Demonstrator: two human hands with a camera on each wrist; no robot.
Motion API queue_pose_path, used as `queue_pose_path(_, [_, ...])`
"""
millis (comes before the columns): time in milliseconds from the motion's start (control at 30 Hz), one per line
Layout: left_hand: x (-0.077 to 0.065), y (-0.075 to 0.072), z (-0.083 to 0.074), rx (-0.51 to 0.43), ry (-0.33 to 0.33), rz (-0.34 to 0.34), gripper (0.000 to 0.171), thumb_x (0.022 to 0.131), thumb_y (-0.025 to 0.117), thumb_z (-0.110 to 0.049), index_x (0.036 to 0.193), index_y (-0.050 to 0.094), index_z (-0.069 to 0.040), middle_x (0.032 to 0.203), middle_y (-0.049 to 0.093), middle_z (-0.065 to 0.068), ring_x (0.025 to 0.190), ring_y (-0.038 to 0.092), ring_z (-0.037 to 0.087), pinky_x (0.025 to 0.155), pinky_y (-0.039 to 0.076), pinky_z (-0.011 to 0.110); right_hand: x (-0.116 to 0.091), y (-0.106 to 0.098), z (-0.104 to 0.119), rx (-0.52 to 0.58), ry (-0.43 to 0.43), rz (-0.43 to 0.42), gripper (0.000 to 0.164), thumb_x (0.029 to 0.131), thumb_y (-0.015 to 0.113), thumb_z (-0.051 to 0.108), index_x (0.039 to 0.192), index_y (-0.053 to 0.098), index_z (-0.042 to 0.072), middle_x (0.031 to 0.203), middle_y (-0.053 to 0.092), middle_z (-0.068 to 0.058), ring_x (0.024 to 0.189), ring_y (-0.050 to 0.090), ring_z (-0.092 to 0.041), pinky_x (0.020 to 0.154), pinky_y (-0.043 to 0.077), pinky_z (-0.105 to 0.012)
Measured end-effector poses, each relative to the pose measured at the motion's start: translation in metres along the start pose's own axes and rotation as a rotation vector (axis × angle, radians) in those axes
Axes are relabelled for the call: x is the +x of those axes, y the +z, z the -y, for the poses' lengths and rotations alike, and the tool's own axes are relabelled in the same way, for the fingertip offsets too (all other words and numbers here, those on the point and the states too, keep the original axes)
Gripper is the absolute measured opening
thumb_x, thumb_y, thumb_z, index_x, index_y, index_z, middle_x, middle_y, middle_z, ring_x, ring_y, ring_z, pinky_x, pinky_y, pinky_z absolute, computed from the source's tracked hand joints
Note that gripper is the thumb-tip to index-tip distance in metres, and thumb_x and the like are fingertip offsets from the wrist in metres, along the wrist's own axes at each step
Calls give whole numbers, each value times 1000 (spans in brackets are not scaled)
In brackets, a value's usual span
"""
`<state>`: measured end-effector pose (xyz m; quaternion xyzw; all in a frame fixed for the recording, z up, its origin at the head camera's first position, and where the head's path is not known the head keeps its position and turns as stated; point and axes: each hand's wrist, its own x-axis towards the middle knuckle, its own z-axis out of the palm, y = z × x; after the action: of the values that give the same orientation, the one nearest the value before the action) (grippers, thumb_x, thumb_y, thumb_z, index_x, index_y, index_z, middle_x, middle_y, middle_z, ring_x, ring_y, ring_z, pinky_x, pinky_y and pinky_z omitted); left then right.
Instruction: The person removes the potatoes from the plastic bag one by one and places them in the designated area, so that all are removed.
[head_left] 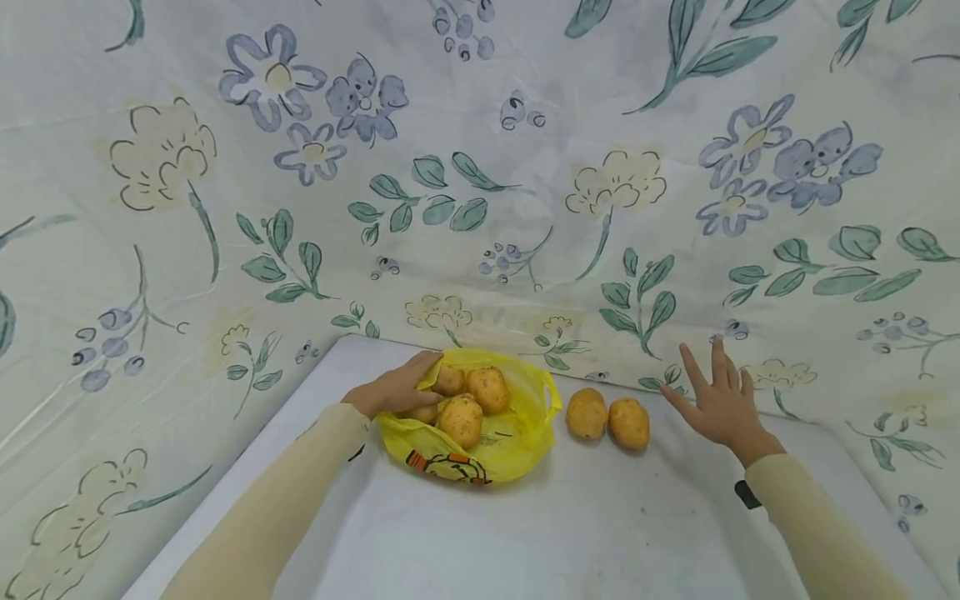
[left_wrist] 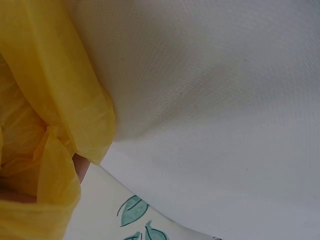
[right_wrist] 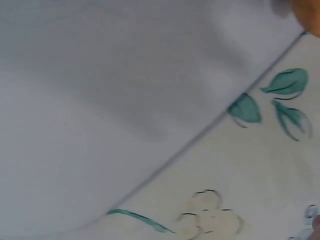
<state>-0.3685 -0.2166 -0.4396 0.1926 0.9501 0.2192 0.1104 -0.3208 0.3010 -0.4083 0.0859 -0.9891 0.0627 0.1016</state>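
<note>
A yellow plastic bag [head_left: 525,450] lies with its mouth wide apart on the white table, several potatoes [head_left: 460,421] inside it. My left hand [head_left: 393,388] grips the bag's left rim, its thumb over the edge beside the potatoes. Yellow plastic [left_wrist: 75,95] covers most of that hand in the left wrist view. Right of the bag, two loose potatoes [head_left: 587,414] sit side by side. My right hand [head_left: 722,410] hovers to their right with fingers spread, holding nothing. Part of one potato [right_wrist: 309,15] shows at the corner of the right wrist view.
The white tabletop [head_left: 585,533] stretches in front of the bag. A floral-patterned sheet [head_left: 465,242] rises behind the table's back edge and along both sides. Small dark specks dot the table in front of the loose potatoes.
</note>
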Motion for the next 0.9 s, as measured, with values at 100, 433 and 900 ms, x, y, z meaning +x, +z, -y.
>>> queue_pose_path(100, [1, 0, 0, 0, -5, 3, 85, 96, 60, -41, 160, 12, -12, 166, 7, 19, 150, 17, 41, 119, 22, 59, 8, -14, 14, 3, -31, -3, 85, 98, 38, 64, 160, -1, 20, 160, -24, -26, 143, 6, -60, 110, 1, -77])
queue_pose_path(433, [3, -1, -2, -2, -23, 6, 86, 95, 60, -43, 160, 10, -14, 167, 6, 17, 151, 16, 41, 120, 21, 59, 31, -39, 62, -11, -140, -48, 84, 97, 37, 65, 161, 3, 23, 162, -25, -21, 147, 7, -55, 115, 0, -72])
queue_pose_path(900, [3, 0, -4, -27, -16, 3, 85, 96, 60, -39, 160, 11, -12, 166, 7, 18, 152, 12, 39, 121, 17, 58, 60, -58, 126, -9, -256, -85, 84, 95, 32, 71, 160, -4, 31, 164, -24, -14, 151, 5, -47, 118, 3, -69])
